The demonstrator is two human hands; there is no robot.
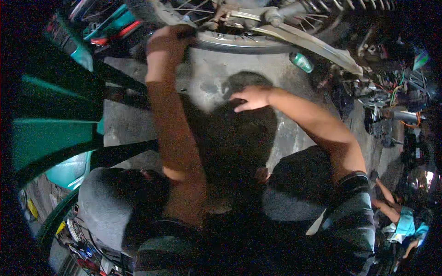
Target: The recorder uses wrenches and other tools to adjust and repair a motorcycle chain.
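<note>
At the far side stands a motorcycle's spoked wheel (248,46) with a metal swingarm (317,43) and a coil spring (350,4) beside it. My left hand (170,41) reaches up to the wheel's left lower part, at the tyre and rim. Its fingers are in shadow and blurred, so what they touch or hold is hidden. Over the concrete floor, short of the wheel, hovers my right hand (252,98). Its fingers are apart and slightly bent, with nothing in them. A green bottle or can (301,62) lies on the floor by the swingarm.
Green plastic furniture with dark legs (55,106) stands close on my left. Behind it lie red and teal parts (117,32). Engine parts and loose wires (396,101) crowd the right side. Another person in teal clothing (405,221) is at the lower right.
</note>
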